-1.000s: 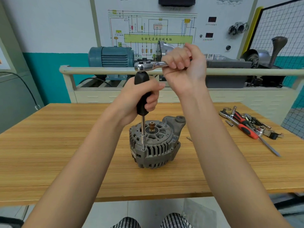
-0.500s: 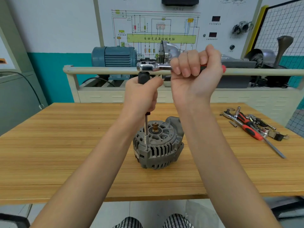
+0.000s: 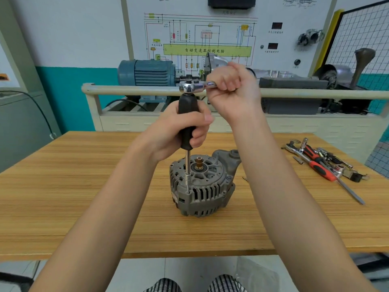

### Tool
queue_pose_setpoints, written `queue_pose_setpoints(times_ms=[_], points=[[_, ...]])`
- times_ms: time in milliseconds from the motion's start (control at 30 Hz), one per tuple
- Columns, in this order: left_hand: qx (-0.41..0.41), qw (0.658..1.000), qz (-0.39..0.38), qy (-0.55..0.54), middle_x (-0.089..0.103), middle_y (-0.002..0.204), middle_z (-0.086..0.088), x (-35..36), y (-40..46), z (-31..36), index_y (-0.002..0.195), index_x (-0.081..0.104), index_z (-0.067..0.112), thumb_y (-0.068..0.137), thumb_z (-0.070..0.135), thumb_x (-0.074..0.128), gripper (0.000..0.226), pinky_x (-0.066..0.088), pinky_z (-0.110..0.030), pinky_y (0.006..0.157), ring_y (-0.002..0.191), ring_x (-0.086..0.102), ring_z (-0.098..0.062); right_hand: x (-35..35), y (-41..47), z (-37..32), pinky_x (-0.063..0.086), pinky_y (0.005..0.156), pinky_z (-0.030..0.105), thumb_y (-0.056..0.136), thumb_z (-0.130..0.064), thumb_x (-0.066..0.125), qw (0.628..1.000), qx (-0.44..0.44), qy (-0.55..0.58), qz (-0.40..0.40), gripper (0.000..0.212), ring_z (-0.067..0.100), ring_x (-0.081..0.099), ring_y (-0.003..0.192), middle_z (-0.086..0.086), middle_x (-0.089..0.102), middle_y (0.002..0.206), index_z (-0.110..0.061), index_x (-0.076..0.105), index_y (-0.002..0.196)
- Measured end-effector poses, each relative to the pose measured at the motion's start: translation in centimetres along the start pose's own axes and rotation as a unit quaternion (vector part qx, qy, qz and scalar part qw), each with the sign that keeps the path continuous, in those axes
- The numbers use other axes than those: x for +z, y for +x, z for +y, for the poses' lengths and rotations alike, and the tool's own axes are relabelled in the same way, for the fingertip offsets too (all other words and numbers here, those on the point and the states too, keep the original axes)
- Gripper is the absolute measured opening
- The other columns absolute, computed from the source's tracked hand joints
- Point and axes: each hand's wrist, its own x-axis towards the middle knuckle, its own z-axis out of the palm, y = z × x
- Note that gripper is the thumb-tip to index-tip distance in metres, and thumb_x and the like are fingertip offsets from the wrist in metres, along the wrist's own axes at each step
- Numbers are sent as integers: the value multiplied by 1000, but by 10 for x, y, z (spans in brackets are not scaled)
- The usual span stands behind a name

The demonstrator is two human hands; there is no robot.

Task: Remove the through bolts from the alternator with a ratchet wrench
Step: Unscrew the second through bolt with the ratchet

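The alternator [image 3: 203,184] is sitting mid-table [image 3: 63,186], the driver's tip entering a bolt hole at its left rim. The left hand [image 3: 179,131] is clasping the black driver handle [image 3: 187,121]; the right hand [image 3: 231,91] is clenching the ratchet wrench [image 3: 194,87] on top. Keeping the shaft vertical should stop slipping. Since half a second ago, the right fist is swinging nearer the ratchet head.
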Motion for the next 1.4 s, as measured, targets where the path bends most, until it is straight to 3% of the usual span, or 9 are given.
queue_pose_setpoints(times_ms=[100,267,433,633,767,933,1100,1233,1400], points=[[-15,999,-12,-51,30,40,4,3,4,-2,48,43,16,71,18,64,31,26,-17,38,32,28,-9,-4,9,0,25,32,19,101,-18,29,999,31,15,13,61,14,25,25,0,24,32,-13,30,39],[-9,997,73,-26,24,35,8,10,4,-5,42,33,23,81,14,55,45,17,-13,35,28,17,-6,-3,3,-2,23,34,20,98,-15,31,1000,-9,22,1,59,12,23,28,-3,23,34,-13,32,39],[22,973,228,22,25,40,7,23,2,-6,48,34,21,89,1,55,50,18,-15,38,32,17,-9,3,-26,9,24,38,22,99,-16,32,985,-165,-36,-42,51,11,22,32,-4,23,38,-15,32,48],[37,939,334,66,28,43,4,31,6,-10,59,34,15,85,0,57,38,20,-16,38,33,21,-9,4,-55,38,25,49,30,100,-14,27,891,-365,-216,-161,57,12,26,39,-5,30,40,-18,39,45],[34,958,279,61,30,43,6,28,3,-10,57,36,16,85,-1,59,39,21,-18,38,35,23,-10,7,-51,27,23,45,27,101,-14,28,921,-321,-182,-126,53,12,22,37,-4,26,39,-16,33,48],[7,992,123,14,37,43,1,10,2,1,53,45,15,78,12,61,31,28,-22,42,39,30,-15,7,-21,2,23,37,21,98,-13,32,985,-156,-68,-7,45,11,21,31,-4,23,37,-16,30,53],[-1,999,40,-27,31,37,5,10,7,3,47,40,16,81,12,55,37,20,-17,36,30,23,-8,0,7,-2,25,31,17,99,-14,30,999,2,6,35,60,13,24,25,-2,22,33,-14,30,39],[-10,996,85,-28,25,35,7,13,9,2,43,34,21,80,13,54,43,17,-13,36,29,17,-6,-3,8,-3,25,31,17,99,-15,32,999,1,22,27,61,12,24,26,-3,23,34,-13,31,38],[18,977,213,17,24,39,7,21,10,-1,49,31,21,88,1,54,49,18,-14,38,33,16,-8,0,-16,4,24,36,21,98,-14,31,989,-145,-18,-5,42,10,22,31,-5,23,38,-16,28,56]])
